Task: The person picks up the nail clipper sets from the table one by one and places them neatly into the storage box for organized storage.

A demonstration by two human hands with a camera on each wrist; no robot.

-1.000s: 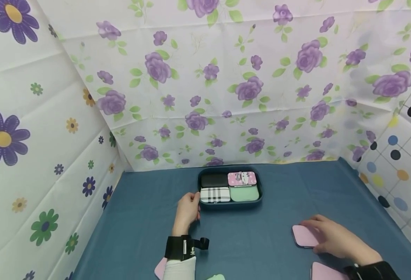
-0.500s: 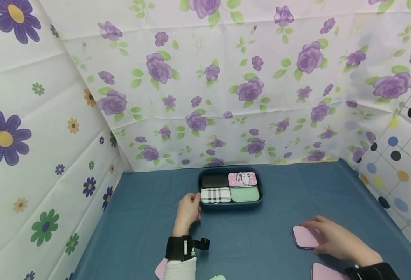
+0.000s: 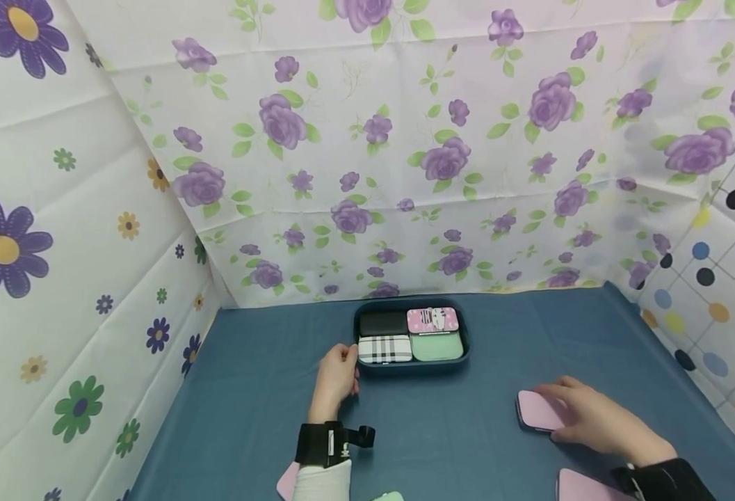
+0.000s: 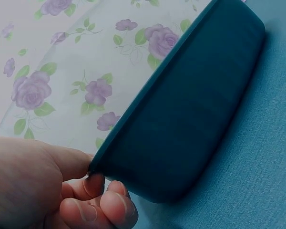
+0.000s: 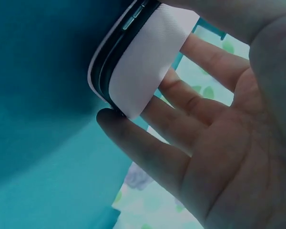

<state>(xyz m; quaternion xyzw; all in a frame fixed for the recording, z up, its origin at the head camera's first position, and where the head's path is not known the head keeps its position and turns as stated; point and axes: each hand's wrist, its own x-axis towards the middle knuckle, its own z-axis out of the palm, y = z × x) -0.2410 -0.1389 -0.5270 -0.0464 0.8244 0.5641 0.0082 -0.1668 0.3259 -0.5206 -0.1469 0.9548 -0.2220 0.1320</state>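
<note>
At its near left corner, my left hand (image 3: pixel 336 376) pinches the rim of a dark blue tray (image 3: pixel 416 369), thumb on top and fingers curled below in the left wrist view. Inside the tray lie a black case (image 3: pixel 382 322), a pink cartoon-print case (image 3: pixel 432 319), a plaid case (image 3: pixel 384 349) and a mint green case (image 3: pixel 437 346). Off to the right, my right hand (image 3: pixel 599 421) holds a small pink hinged case (image 3: pixel 541 410) by its edges. The right wrist view shows that pink case's dark seam and metal hinge, with fingers along its sides.
Another pink case (image 3: pixel 586 486) lies by my right wrist. One more pink item (image 3: pixel 288 480) is partly hidden under my left forearm, and a green item (image 3: pixel 389 497) shows at the bottom edge. Floral sheets (image 3: pixel 354 153) wall the blue table (image 3: pixel 267 334).
My right hand has shifted slightly away from me and to the left, and the pink case has moved with it. My left hand and the tray have stayed in place.
</note>
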